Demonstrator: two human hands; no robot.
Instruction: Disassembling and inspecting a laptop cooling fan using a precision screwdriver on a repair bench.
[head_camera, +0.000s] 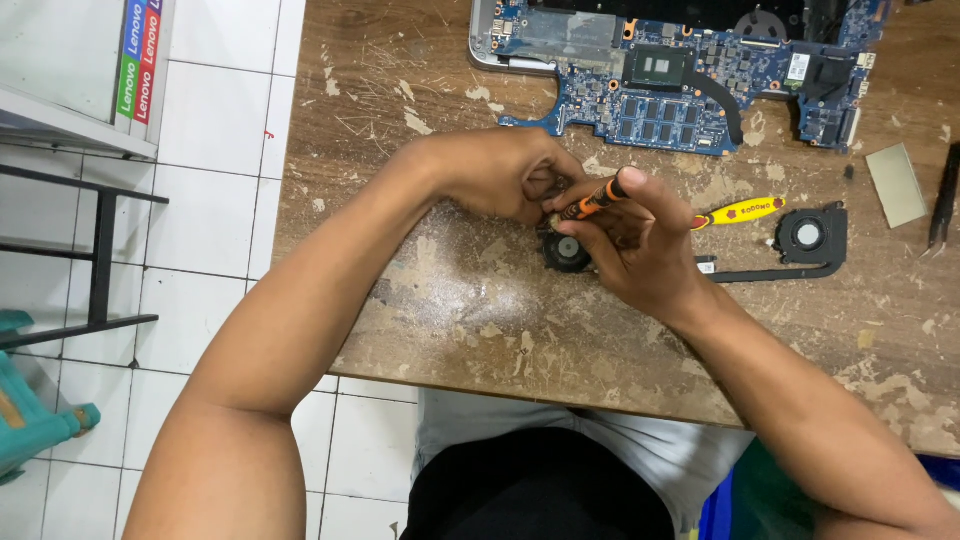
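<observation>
Both hands meet over a small black fan on the counter: left hand pinching its edge, right hand gripping an orange screwdriver on it, fan not yet opened.

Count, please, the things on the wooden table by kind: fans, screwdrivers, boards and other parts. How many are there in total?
Fans: 2, one under the hands, one with a heat pipe
Screwdrivers: 2, orange-black in the right hand, yellow one lying flat
Circuit boards: 1, blue
Grey pads: 1
Tweezers: 1, black, at the right edge
Total: 7
</observation>
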